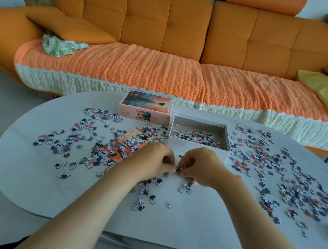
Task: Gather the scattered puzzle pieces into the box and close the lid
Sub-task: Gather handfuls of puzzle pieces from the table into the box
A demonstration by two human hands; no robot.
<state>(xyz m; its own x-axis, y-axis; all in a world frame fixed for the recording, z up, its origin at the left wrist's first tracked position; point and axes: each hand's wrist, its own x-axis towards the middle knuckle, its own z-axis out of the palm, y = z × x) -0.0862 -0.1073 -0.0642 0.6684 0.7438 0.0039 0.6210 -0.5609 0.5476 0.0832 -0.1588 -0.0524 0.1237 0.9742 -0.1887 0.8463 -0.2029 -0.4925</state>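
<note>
My left hand (150, 161) and right hand (203, 167) pinch a clump of puzzle pieces (180, 168) in the middle of the desk (81, 197), and too loose a hold could drop some short of the box (196, 148).

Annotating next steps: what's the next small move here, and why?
Probably carry the pieces pinched between left hand and right hand forward and drop them into the box: it sits open just beyond the hands, partly filled.
</note>
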